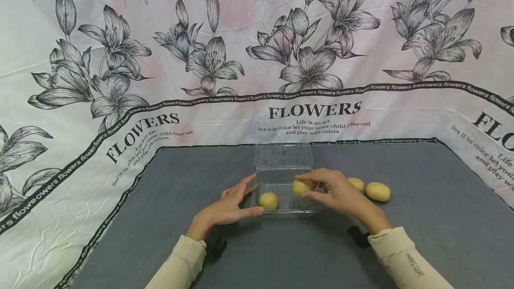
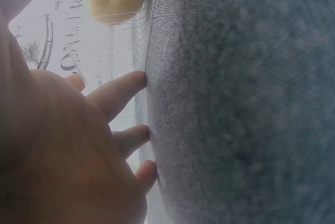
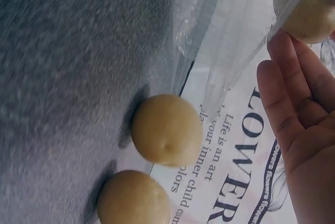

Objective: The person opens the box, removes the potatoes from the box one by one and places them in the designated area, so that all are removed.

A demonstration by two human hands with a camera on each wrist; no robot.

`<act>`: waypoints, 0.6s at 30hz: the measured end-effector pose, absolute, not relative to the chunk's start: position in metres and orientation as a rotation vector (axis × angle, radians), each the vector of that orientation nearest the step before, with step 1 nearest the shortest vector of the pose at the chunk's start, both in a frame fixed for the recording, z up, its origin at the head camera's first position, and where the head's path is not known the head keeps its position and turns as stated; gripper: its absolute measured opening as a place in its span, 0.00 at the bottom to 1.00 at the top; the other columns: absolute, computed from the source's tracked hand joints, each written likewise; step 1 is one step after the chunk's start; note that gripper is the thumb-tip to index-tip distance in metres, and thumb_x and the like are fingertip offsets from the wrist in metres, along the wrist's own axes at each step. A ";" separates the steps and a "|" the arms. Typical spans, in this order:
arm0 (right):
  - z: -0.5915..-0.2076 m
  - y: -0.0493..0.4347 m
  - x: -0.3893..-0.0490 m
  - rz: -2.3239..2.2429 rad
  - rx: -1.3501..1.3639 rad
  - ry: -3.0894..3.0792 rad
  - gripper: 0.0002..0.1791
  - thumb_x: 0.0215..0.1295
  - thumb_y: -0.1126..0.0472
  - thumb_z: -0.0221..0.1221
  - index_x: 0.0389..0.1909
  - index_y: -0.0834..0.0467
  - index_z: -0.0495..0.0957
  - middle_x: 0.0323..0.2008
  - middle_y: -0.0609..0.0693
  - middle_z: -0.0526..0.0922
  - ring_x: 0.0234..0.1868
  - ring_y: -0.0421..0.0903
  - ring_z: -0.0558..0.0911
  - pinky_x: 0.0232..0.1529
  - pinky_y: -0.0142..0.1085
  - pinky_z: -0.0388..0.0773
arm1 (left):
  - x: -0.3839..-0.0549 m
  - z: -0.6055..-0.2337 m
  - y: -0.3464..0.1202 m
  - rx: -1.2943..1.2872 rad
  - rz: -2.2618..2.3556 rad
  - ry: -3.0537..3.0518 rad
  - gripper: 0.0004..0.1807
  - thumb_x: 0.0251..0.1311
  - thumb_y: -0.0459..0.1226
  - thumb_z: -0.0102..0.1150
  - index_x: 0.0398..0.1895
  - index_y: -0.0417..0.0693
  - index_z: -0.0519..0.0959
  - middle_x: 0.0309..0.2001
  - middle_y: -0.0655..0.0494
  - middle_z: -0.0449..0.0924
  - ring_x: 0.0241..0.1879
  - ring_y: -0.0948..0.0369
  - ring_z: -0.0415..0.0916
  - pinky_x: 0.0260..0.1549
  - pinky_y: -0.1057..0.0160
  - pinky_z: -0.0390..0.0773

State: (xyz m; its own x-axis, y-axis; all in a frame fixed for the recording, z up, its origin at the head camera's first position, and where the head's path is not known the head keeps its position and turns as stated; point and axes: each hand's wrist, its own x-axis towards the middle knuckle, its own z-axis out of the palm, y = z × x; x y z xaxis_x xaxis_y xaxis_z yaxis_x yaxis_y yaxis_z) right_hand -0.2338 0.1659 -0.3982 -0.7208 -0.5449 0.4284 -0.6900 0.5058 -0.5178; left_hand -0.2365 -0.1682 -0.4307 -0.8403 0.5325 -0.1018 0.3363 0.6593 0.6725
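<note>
A clear plastic box (image 1: 286, 211) stands on the table, its lid (image 1: 283, 156) raised at the back. One yellow potato (image 1: 268, 200) lies in the left part of the box. My left hand (image 1: 226, 208), fingers spread and fairly straight, is at the box's left side; in the left wrist view the fingertips (image 2: 137, 79) meet the clear wall. Over the right part of the box, my right hand (image 1: 335, 193) pinches another potato (image 1: 301, 187) between thumb and fingers. That held potato (image 3: 306, 9) is partly behind clear plastic in the right wrist view.
To the right of the box, two more potatoes lie on the grey table (image 1: 421, 217): one potato (image 1: 355, 184) partly behind my right hand, the other potato (image 1: 378, 191) farther right. A flower-printed cloth (image 1: 225, 121) hangs behind the table.
</note>
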 end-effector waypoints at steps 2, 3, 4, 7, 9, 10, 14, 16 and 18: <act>-0.398 0.170 -0.233 1.025 1.040 -2.543 0.24 0.60 0.57 0.72 0.59 0.54 0.84 0.46 0.44 0.88 0.40 0.34 0.82 0.39 0.39 0.82 | -0.237 -0.431 -0.168 0.699 0.964 2.589 0.56 0.62 0.67 0.57 0.83 0.69 0.35 0.80 0.61 0.57 0.83 0.51 0.39 0.72 0.37 0.42; -0.397 0.171 -0.233 1.028 1.032 -2.542 0.24 0.60 0.57 0.72 0.59 0.54 0.84 0.46 0.44 0.88 0.39 0.34 0.81 0.39 0.39 0.83 | -0.237 -0.431 -0.168 0.699 0.966 2.590 0.56 0.62 0.67 0.57 0.83 0.69 0.35 0.80 0.61 0.57 0.83 0.51 0.39 0.72 0.37 0.42; -0.398 0.174 -0.233 1.027 1.025 -2.537 0.24 0.60 0.58 0.72 0.58 0.54 0.84 0.46 0.45 0.88 0.39 0.33 0.81 0.39 0.38 0.83 | -0.237 -0.431 -0.168 0.702 0.965 2.590 0.56 0.62 0.67 0.57 0.83 0.69 0.35 0.80 0.61 0.57 0.83 0.51 0.39 0.71 0.37 0.42; -0.399 0.180 -0.234 1.023 1.006 -2.508 0.23 0.59 0.59 0.73 0.57 0.54 0.85 0.43 0.45 0.88 0.37 0.32 0.80 0.38 0.37 0.83 | -0.236 -0.431 -0.168 0.702 0.963 2.592 0.56 0.62 0.67 0.58 0.83 0.68 0.35 0.80 0.60 0.57 0.83 0.50 0.39 0.71 0.36 0.42; -0.399 0.185 -0.235 1.020 1.006 -2.476 0.23 0.58 0.60 0.73 0.56 0.55 0.85 0.41 0.44 0.88 0.35 0.32 0.80 0.37 0.35 0.82 | -0.236 -0.430 -0.167 0.700 0.960 2.591 0.56 0.62 0.67 0.58 0.83 0.68 0.35 0.80 0.60 0.57 0.83 0.50 0.39 0.72 0.37 0.41; -0.399 0.187 -0.235 1.018 1.004 -2.463 0.23 0.58 0.61 0.73 0.56 0.55 0.85 0.40 0.43 0.88 0.34 0.32 0.79 0.36 0.35 0.81 | -0.236 -0.430 -0.167 0.700 0.961 2.591 0.56 0.63 0.67 0.58 0.83 0.68 0.35 0.80 0.60 0.57 0.83 0.50 0.39 0.72 0.36 0.41; -0.398 0.196 -0.233 1.041 1.002 -2.433 0.22 0.58 0.62 0.73 0.55 0.56 0.85 0.38 0.42 0.87 0.33 0.33 0.79 0.33 0.33 0.80 | -0.236 -0.431 -0.168 0.699 0.959 2.588 0.56 0.63 0.67 0.57 0.83 0.68 0.35 0.80 0.60 0.56 0.83 0.50 0.39 0.72 0.36 0.41; -0.398 0.200 -0.231 1.049 0.997 -2.426 0.22 0.58 0.63 0.73 0.55 0.56 0.85 0.36 0.42 0.87 0.32 0.32 0.78 0.32 0.32 0.79 | -0.236 -0.430 -0.168 0.698 0.959 2.586 0.56 0.63 0.67 0.57 0.83 0.68 0.35 0.80 0.60 0.56 0.83 0.50 0.39 0.72 0.36 0.41; -0.398 0.205 -0.231 1.054 0.990 -2.424 0.22 0.57 0.64 0.73 0.54 0.57 0.86 0.35 0.42 0.86 0.30 0.32 0.78 0.31 0.32 0.79 | -0.235 -0.430 -0.168 0.697 0.965 2.582 0.56 0.63 0.67 0.57 0.83 0.68 0.35 0.80 0.60 0.56 0.83 0.50 0.39 0.72 0.36 0.41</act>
